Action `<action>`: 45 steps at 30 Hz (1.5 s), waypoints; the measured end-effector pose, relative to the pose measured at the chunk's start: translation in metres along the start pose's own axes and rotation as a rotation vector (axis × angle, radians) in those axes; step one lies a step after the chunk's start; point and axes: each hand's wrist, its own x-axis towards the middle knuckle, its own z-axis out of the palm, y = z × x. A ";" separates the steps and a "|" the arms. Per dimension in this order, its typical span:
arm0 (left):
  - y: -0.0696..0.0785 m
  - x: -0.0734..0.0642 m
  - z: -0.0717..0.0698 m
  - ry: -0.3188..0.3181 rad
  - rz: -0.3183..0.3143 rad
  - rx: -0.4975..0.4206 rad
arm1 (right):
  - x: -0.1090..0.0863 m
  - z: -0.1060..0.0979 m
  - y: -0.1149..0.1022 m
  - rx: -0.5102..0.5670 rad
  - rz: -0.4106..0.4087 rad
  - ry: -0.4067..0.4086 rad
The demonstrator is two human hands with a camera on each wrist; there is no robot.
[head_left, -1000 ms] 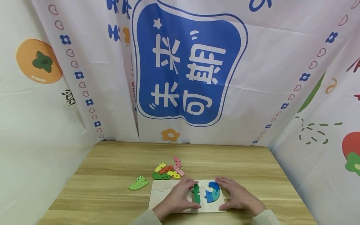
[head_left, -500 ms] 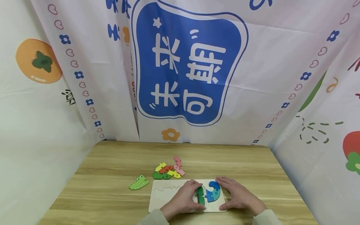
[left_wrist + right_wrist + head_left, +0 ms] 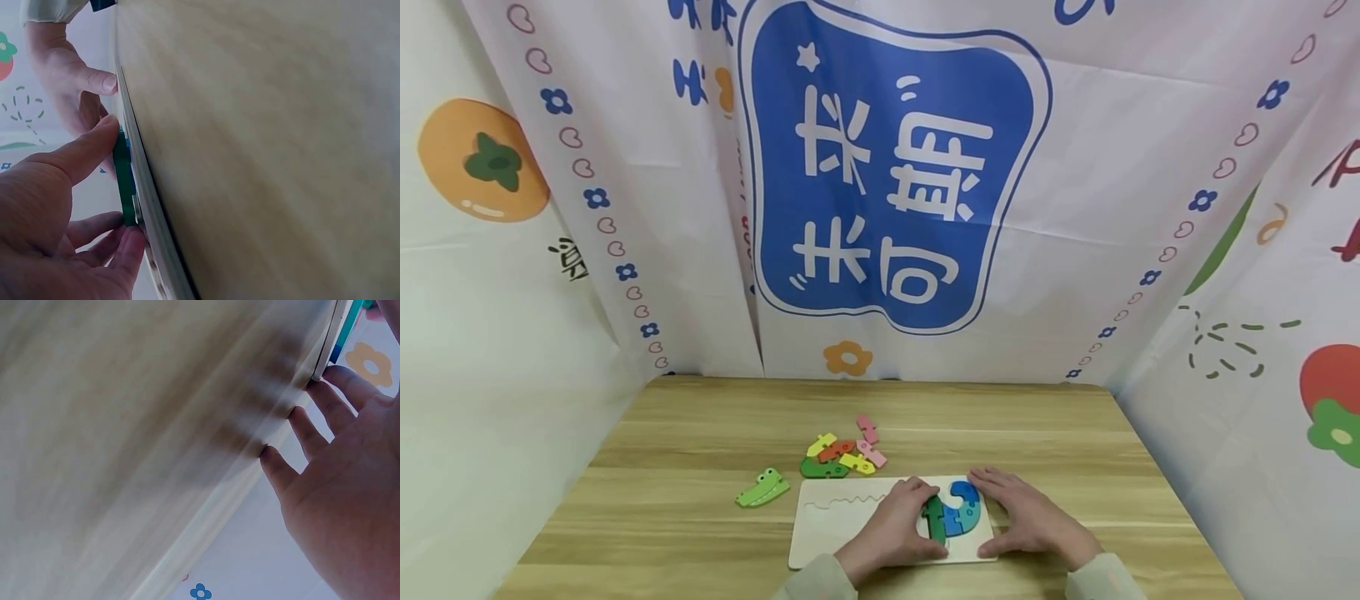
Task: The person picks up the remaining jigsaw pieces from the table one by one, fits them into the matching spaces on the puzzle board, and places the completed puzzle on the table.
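The dark green puzzle piece [image 3: 936,522] sits on the right part of the board [image 3: 827,533], beside the blue pieces [image 3: 953,522] — long axis running from the surface's [image 3: 662,483] front edge toward its back. The left hand [image 3: 901,525] pinches its ends; the right hand [image 3: 1028,518], fingers spread, touches the board's right edge.

My left hand [image 3: 898,527] pinching a green piece [image 3: 936,518] beside blue pieces [image 3: 952,521], my right hand [image 3: 1026,517] at one end of a pale board [image 3: 829,533], crocodile head [image 3: 762,490], loose pieces [image 3: 837,452], worktop [image 3: 685,433]

The left grip [image 3: 892,529] pinches; the right grip [image 3: 1030,523] spreads its fingers [image 3: 306,433].
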 end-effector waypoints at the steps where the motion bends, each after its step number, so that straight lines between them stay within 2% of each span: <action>1: 0.000 0.000 0.000 0.002 0.002 0.004 | 0.000 0.000 0.000 -0.001 -0.001 0.000; 9: -0.001 0.000 0.000 0.020 0.042 0.072 | -0.001 -0.003 -0.003 -0.007 -0.007 0.002; 20: 0.001 0.002 0.002 0.027 0.060 0.139 | 0.000 -0.003 -0.004 -0.006 -0.003 -0.002; 37: 0.000 -0.002 -0.003 -0.004 0.045 0.109 | -0.001 -0.002 -0.004 -0.001 0.005 -0.007; 41: -0.006 -0.006 -0.007 -0.010 0.045 0.102 | -0.001 -0.002 -0.003 -0.001 0.007 -0.008; 45: -0.016 -0.015 -0.018 0.004 0.036 0.103 | 0.000 -0.001 -0.002 -0.001 0.009 -0.009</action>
